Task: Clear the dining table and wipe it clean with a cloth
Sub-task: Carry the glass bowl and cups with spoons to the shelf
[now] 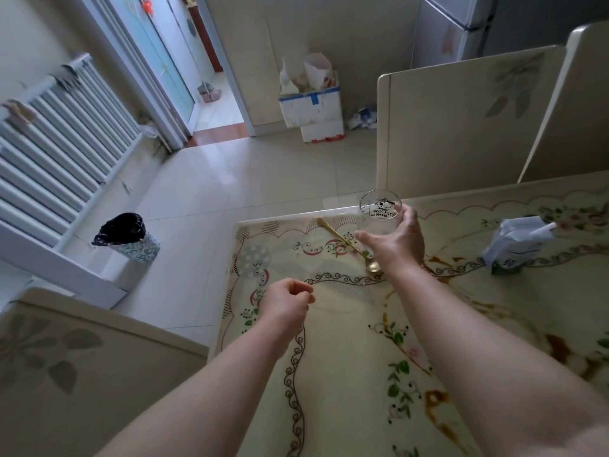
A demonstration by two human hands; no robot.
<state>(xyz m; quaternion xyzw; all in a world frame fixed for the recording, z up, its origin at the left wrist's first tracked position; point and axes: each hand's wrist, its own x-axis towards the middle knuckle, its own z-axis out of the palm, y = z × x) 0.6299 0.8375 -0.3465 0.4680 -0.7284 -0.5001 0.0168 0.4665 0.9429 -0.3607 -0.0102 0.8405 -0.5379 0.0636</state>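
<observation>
The dining table [346,374] has a glass top over a floral pattern. My right hand [395,245] grips a clear drinking glass [379,209] with a black cartoon print, near the table's far left corner. A gold spoon [342,242] lies on the table beside and partly under that hand. My left hand [286,300] hovers over the table's left edge, its fingers curled with nothing in them. A crumpled white and blue carton [514,245] with a straw stands on the table to the right. Brown spill marks [438,410] streak the tabletop.
Cream chairs stand at the far side [461,120] and at the near left [82,374]. A small bin with a black bag [127,235] stands on the tiled floor by a radiator [59,133]. White foam boxes [313,110] sit against the far wall.
</observation>
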